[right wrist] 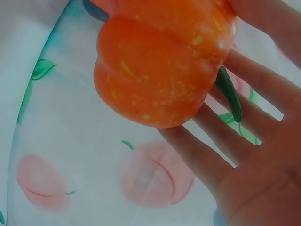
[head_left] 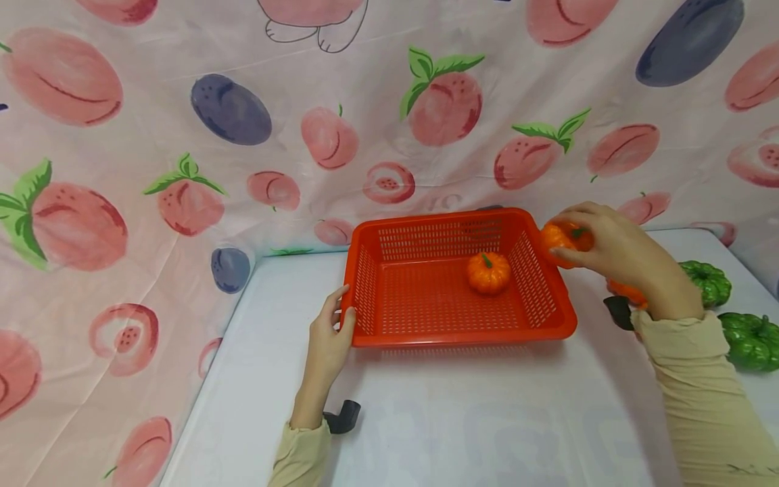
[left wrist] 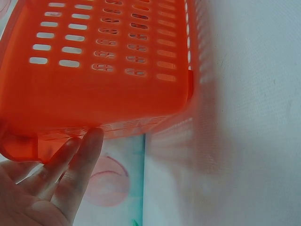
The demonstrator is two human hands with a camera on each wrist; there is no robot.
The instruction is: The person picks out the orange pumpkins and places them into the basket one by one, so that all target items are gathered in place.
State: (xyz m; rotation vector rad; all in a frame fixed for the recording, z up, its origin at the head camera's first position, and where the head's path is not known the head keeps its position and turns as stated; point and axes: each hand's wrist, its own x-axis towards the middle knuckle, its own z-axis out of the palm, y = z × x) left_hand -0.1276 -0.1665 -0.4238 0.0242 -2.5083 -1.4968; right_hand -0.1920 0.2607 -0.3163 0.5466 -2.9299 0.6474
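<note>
A red plastic basket (head_left: 450,341) with slotted walls stands on the white table. Inside it, towards the right, sits a small orange pumpkin (head_left: 489,273) with a green stem. My left hand (head_left: 328,341) is at the basket's left end; in the left wrist view its fairly straight fingers (left wrist: 89,153) touch the outside of the wall. Over the basket's right rim my right hand (head_left: 599,237) holds a second orange pumpkin (right wrist: 155,70) between thumb and fingers. That pumpkin's green stem points towards the palm in the right wrist view.
Two green pumpkins (head_left: 753,341) lie on the table at the far right, beside the right forearm. Another orange item (head_left: 627,292) is partly hidden under that arm. A fruit-printed cloth (head_left: 377,88) hangs behind the table (head_left: 462,419). Each wrist carries a black camera (head_left: 343,417).
</note>
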